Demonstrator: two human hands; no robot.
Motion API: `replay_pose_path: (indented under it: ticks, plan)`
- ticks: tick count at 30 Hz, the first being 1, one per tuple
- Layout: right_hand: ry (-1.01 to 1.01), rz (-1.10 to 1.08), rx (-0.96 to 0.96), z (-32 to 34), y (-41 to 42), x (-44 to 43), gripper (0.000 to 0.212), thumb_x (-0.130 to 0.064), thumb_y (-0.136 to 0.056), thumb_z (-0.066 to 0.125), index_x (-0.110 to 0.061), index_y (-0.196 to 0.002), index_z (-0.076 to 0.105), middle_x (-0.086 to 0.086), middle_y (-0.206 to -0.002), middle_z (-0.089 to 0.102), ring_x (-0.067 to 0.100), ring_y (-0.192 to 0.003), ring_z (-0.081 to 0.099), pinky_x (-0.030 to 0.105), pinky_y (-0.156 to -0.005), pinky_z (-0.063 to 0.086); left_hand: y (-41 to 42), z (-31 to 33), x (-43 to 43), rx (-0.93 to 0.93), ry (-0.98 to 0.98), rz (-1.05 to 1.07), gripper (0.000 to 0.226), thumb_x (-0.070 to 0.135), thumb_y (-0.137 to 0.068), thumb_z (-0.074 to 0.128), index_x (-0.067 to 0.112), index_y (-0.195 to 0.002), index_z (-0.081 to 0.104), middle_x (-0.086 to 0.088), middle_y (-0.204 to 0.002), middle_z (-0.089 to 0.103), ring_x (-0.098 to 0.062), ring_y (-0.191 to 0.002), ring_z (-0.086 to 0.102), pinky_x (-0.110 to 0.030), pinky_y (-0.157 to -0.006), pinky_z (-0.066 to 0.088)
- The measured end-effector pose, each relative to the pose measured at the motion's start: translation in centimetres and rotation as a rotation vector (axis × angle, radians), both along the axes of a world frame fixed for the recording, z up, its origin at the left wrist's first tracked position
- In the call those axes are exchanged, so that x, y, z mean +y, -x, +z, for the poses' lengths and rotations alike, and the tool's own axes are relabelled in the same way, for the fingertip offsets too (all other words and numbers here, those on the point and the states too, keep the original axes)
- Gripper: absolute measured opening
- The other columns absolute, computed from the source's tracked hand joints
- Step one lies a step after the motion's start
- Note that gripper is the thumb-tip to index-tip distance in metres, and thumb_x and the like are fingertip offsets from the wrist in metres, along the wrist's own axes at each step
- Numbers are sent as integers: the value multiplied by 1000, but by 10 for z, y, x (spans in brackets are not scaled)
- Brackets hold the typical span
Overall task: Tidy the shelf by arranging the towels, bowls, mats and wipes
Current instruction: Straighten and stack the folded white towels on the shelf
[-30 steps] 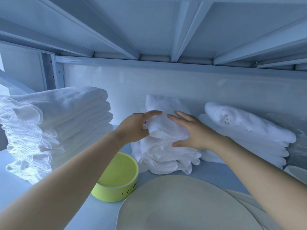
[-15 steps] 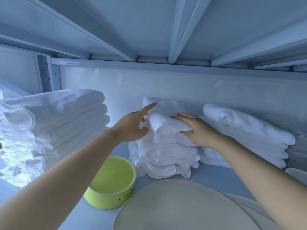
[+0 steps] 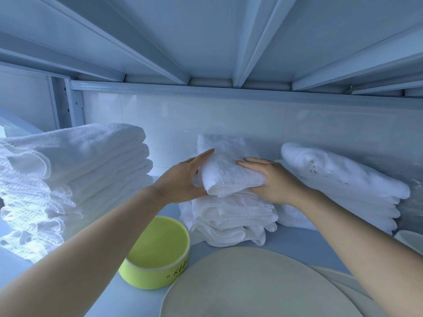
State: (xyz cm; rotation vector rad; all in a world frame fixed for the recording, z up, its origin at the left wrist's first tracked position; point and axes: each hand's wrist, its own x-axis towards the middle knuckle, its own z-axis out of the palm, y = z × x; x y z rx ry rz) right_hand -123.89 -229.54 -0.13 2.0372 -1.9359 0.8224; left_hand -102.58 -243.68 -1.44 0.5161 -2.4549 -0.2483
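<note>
Head view: my left hand (image 3: 183, 179) and right hand (image 3: 273, 179) hold one folded towel (image 3: 229, 172) between them. The left hand grips its left end with the thumb on top, and the right hand pinches its right end. The towel's long axis runs straight across from hand to hand. It sits atop the middle towel stack (image 3: 231, 216), touching or just clear, I cannot tell. The stack is at the back of the shelf (image 3: 297, 239), beyond a green bowl (image 3: 160, 255).

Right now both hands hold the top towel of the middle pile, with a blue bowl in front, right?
Not quite: the head view shows the bowl is yellow-green, not blue. The left hand and right hand do hold the top towel of the middle pile.
</note>
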Motion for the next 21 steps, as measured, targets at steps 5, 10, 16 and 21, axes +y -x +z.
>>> replay_pose_path:
  ticks: [5,10,16,21]
  plan:
    - [103,8,-142,14,1,-6,54,-13,-82,65,-29,-132,50,-10,-134,53,8,-124,48,16,-99,34,11,8,2,92,28,29,88,56,-66,57,37,-144,21,-1,-125,52,-24,-102,56,-34,-84,46]
    - [120,-24,-152,16,-4,-14,53,-13,-86,57,-27,-135,45,-5,-137,50,12,-126,45,17,-99,32,21,18,-4,181,24,62,65,22,-80,51,35,-141,30,-6,-123,54,-28,-98,56,-29,-77,39]
    - [48,2,-82,7,-5,-18,60,-12,-87,59,-25,-141,37,-2,-143,41,14,-132,37,18,-103,26,17,12,-6,172,28,59,68,7,-81,49,29,-142,28,-8,-120,55,-30,-98,56,-31,-76,42]
    - [-110,-17,35,3,-4,-17,74,-35,-82,68,-31,-144,28,-5,-148,27,15,-137,26,23,-109,21,1,4,-10,-25,-57,-1,100,49,-62,71,39,-144,15,3,-140,42,-19,-120,49,-32,-94,43]
